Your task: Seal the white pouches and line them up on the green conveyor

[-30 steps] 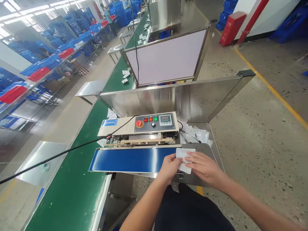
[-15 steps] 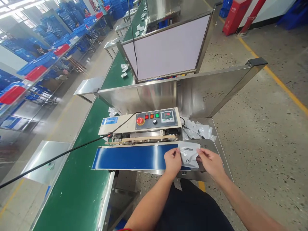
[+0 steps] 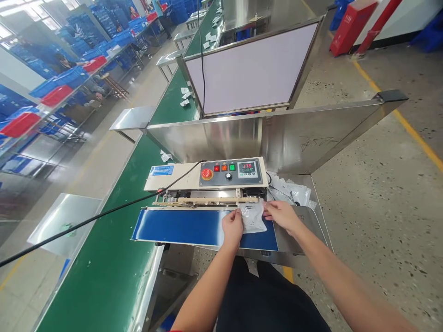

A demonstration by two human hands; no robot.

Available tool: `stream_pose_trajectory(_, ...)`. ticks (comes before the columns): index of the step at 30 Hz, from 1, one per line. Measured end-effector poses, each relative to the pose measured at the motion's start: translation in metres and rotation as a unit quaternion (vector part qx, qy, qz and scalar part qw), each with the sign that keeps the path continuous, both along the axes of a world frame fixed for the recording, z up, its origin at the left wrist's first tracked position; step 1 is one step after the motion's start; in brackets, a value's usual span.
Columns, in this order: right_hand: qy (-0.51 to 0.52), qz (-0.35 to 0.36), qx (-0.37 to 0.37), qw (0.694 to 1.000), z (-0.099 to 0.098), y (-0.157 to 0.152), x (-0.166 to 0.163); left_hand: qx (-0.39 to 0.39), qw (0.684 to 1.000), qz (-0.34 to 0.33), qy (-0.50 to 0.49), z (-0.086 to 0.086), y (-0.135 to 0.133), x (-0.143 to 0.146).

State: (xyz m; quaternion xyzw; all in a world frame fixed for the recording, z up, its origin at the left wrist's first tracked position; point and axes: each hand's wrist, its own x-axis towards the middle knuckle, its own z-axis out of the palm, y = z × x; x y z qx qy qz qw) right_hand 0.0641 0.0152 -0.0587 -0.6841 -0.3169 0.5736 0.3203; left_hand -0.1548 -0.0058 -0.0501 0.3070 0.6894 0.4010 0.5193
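Between my two hands is a small white plastic bag [image 3: 253, 218] with dark print near its top. Its upper edge meets the sealing strip at the right end of a band sealing machine [image 3: 180, 177]. My left hand [image 3: 232, 227] pinches the bag's left edge, just over the blue conveyor belt [image 3: 187, 226]. At the upper right edge, the fingers of my right hand [image 3: 281, 215] are closed on the bag. The bag's lower part lies against the belt. Lit buttons and a red display show on the machine's control panel [image 3: 230, 171].
Several more white bags [image 3: 292, 191] lie heaped behind my right hand on the metal table. A steel partition [image 3: 221, 138] stands behind the machine. A long green conveyor [image 3: 100, 272] runs along the left, crossed by a black cable [image 3: 104, 213].
Both hands have moved left and slightly up with the bag. Its top edge now reaches the sealing strip; before, it was held over the belt's right end.
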Motion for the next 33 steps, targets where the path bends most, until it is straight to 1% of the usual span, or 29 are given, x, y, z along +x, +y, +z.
stream_pose_trajectory(1, -0.027, 0.013, -0.004, 1.0, 0.002, 0.008, 0.013, 0.023, 0.999, 0.006, 0.032, 0.001, -0.005, -0.009)
stream_pose_trajectory(2, -0.082, 0.026, -0.007, 0.996, 0.004, 0.016, 0.028, 0.056, 0.996, 0.019, 0.071, 0.002, -0.011, -0.018)
stream_pose_trajectory(3, -0.163, 0.044, -0.01, 0.986, 0.004, 0.026, 0.044, 0.095, 0.988, 0.039, 0.114, 0.003, -0.018, -0.025)
stream_pose_trajectory(4, -0.259, 0.076, -0.016, 0.963, 0.004, 0.037, 0.059, 0.136, 0.977, 0.06, 0.154, 0.005, -0.026, -0.03)
stream_pose_trajectory(5, -0.349, 0.119, -0.024, 0.929, 0.003, 0.048, 0.072, 0.174, 0.964, 0.074, 0.186, 0.006, -0.034, -0.033)
stream_pose_trajectory(6, -0.419, 0.166, -0.034, 0.892, 0.001, 0.058, 0.082, 0.207, 0.954, 0.073, 0.206, 0.008, -0.041, -0.033)
stream_pose_trajectory(7, -0.459, 0.208, -0.042, 0.863, 0.0, 0.067, 0.088, 0.233, 0.947, 0.055, 0.214, 0.01, -0.047, -0.029)
stream_pose_trajectory(8, -0.469, 0.238, -0.047, 0.849, 0.0, 0.075, 0.091, 0.252, 0.944, 0.023, 0.212, 0.013, -0.052, -0.023)
stream_pose_trajectory(10, -0.462, 0.262, -0.038, 0.847, 0.005, 0.083, 0.092, 0.287, 0.935, -0.059, 0.198, 0.018, -0.052, -0.003)
stream_pose_trajectory(11, -0.46, 0.258, -0.025, 0.85, 0.012, 0.083, 0.092, 0.304, 0.928, -0.1, 0.192, 0.021, -0.049, 0.01)
stream_pose_trajectory(13, -0.442, 0.245, 0.012, 0.863, 0.031, 0.076, 0.095, 0.343, 0.906, -0.166, 0.182, 0.025, -0.034, 0.037)
stream_pose_trajectory(15, -0.376, 0.234, 0.06, 0.895, 0.056, 0.062, 0.1, 0.375, 0.885, -0.213, 0.174, 0.028, -0.015, 0.064)
stream_pose_trajectory(17, -0.256, 0.224, 0.094, 0.936, 0.08, 0.043, 0.103, 0.386, 0.873, -0.252, 0.158, 0.031, 0.001, 0.085)
stream_pose_trajectory(18, -0.185, 0.212, 0.095, 0.955, 0.09, 0.033, 0.102, 0.384, 0.871, -0.271, 0.142, 0.032, 0.007, 0.092)
stream_pose_trajectory(20, -0.043, 0.155, 0.08, 0.984, 0.1, 0.012, 0.096, 0.356, 0.88, -0.299, 0.1, 0.036, 0.011, 0.1)
stream_pose_trajectory(22, 0.061, 0.074, 0.076, 0.992, 0.1, -0.01, 0.086, 0.303, 0.903, -0.297, 0.066, 0.038, 0.006, 0.099)
stream_pose_trajectory(23, 0.087, 0.048, 0.085, 0.991, 0.096, -0.022, 0.081, 0.272, 0.919, -0.28, 0.057, 0.038, 0.002, 0.096)
stream_pose_trajectory(24, 0.089, 0.033, 0.097, 0.991, 0.09, -0.034, 0.075, 0.243, 0.934, -0.259, 0.05, 0.038, -0.003, 0.092)
stream_pose_trajectory(26, 0.035, 0.019, 0.114, 0.993, 0.073, -0.056, 0.064, 0.192, 0.955, -0.224, 0.033, 0.033, -0.013, 0.085)
stream_pose_trajectory(28, -0.036, -0.021, 0.102, 0.994, 0.053, -0.07, 0.055, 0.139, 0.971, -0.195, 0.0, 0.024, -0.021, 0.08)
stream_pose_trajectory(29, -0.047, -0.056, 0.087, 0.993, 0.043, -0.073, 0.051, 0.106, 0.979, -0.174, -0.022, 0.019, -0.022, 0.078)
stream_pose_trajectory(31, -0.007, -0.127, 0.051, 0.991, 0.025, -0.07, 0.043, 0.04, 0.991, -0.113, -0.067, 0.007, -0.023, 0.076)
stream_pose_trajectory(33, 0.057, -0.163, 0.021, 0.985, 0.011, -0.058, 0.036, -0.011, 0.993, -0.051, -0.108, -0.002, -0.019, 0.074)
